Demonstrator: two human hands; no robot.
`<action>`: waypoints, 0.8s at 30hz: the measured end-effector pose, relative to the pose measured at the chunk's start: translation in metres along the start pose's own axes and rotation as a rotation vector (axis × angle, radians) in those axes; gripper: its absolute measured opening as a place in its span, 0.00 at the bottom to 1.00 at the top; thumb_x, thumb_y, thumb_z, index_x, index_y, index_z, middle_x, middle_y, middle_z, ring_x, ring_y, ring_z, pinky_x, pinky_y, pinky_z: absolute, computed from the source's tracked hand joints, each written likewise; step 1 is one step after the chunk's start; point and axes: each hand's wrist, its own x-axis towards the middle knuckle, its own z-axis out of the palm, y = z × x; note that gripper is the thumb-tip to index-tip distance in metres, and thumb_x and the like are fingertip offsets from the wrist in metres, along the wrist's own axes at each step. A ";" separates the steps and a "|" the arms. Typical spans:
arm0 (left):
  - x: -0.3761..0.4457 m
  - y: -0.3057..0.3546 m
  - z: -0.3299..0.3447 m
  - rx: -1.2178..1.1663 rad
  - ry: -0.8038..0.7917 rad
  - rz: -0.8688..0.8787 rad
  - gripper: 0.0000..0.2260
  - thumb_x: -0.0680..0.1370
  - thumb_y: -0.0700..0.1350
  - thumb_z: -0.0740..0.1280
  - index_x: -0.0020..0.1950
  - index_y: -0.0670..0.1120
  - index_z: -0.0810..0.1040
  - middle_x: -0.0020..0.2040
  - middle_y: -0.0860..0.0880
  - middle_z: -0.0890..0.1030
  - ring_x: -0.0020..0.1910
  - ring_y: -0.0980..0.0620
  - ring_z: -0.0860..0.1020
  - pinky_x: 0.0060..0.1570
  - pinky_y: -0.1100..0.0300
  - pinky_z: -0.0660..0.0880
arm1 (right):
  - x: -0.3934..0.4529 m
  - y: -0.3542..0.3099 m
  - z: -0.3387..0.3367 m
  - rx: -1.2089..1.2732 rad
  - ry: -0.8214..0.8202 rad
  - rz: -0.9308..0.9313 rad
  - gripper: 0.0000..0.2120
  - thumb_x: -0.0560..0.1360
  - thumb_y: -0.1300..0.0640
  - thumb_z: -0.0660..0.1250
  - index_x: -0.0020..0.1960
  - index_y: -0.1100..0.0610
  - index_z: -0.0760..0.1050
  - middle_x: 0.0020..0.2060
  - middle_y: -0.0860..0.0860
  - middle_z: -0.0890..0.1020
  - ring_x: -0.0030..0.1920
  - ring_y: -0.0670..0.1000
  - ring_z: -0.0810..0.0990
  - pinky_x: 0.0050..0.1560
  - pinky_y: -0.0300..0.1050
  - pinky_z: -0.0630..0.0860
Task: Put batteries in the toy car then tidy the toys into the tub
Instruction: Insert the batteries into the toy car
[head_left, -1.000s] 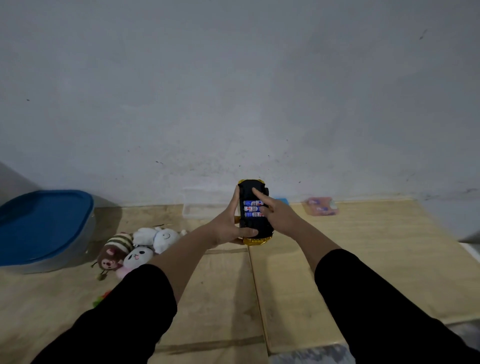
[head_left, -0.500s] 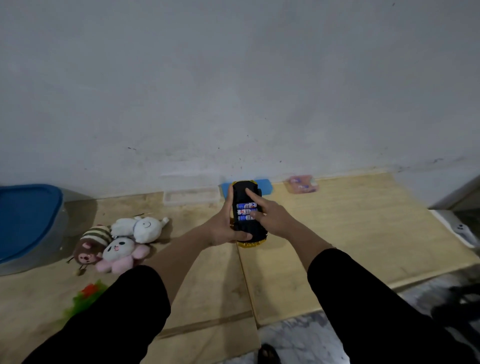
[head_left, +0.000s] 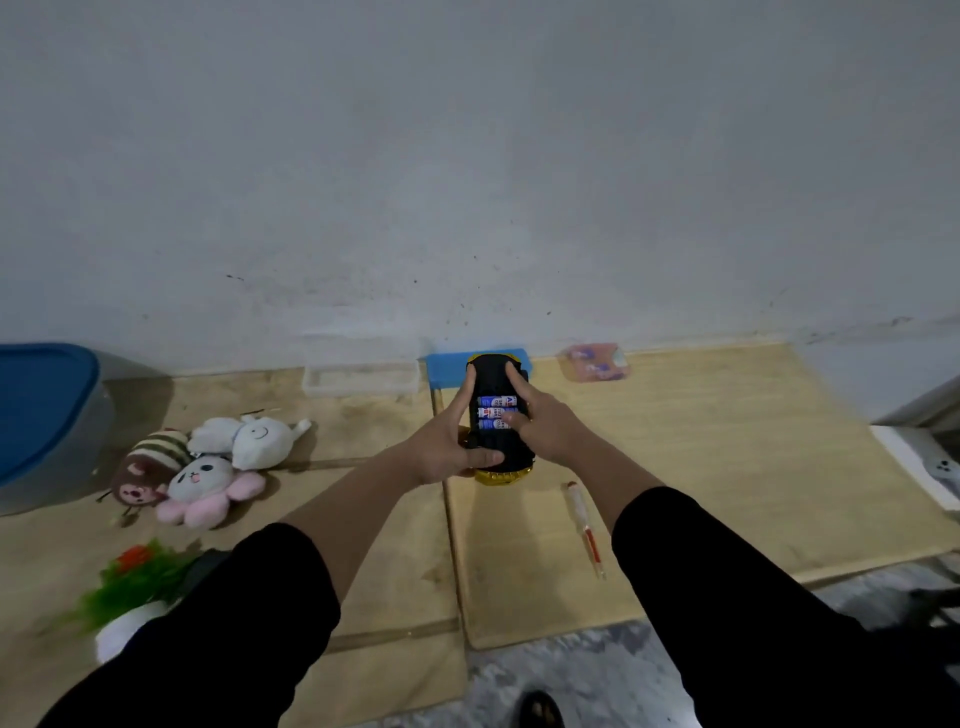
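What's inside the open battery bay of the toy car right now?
Three batteries lie side by side in the toy car. The right hand covers their right ends, so the contacts there are hidden.

Dim, flat indoor light with a cool grey cast; soft shadows fall leftward beside the tub (head_left: 47, 415) and plush toys (head_left: 208, 467); wide-angle bending curves the edges; the green plant (head_left: 130, 587) is smeared by blur.

One toy car (head_left: 500, 415), underside up, with three batteries (head_left: 494, 413) in its bay. Three plush toys (head_left: 208, 467). One tub (head_left: 47, 421) w/ blue lid. One screwdriver (head_left: 586, 527). One fake plant (head_left: 132, 587). Two hands: left (head_left: 452, 441), right (head_left: 545, 426).
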 end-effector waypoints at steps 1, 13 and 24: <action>0.003 0.002 0.004 0.002 0.017 -0.013 0.49 0.73 0.42 0.72 0.73 0.66 0.35 0.67 0.50 0.71 0.61 0.48 0.76 0.55 0.49 0.78 | 0.002 0.003 -0.004 -0.005 -0.007 -0.003 0.30 0.81 0.54 0.56 0.77 0.43 0.44 0.69 0.55 0.71 0.61 0.57 0.74 0.54 0.42 0.71; 0.044 0.013 0.063 -0.117 0.214 -0.027 0.41 0.76 0.38 0.69 0.76 0.61 0.46 0.67 0.43 0.72 0.54 0.53 0.78 0.43 0.60 0.80 | 0.018 0.056 -0.053 0.028 -0.085 -0.102 0.31 0.81 0.53 0.58 0.77 0.44 0.45 0.68 0.55 0.72 0.59 0.56 0.76 0.52 0.43 0.74; 0.065 0.018 0.091 -0.116 0.186 -0.071 0.56 0.69 0.36 0.76 0.73 0.70 0.37 0.71 0.51 0.65 0.57 0.54 0.77 0.43 0.53 0.81 | 0.019 0.093 -0.074 0.057 -0.194 -0.195 0.31 0.80 0.55 0.61 0.76 0.42 0.48 0.72 0.52 0.67 0.66 0.55 0.72 0.63 0.50 0.73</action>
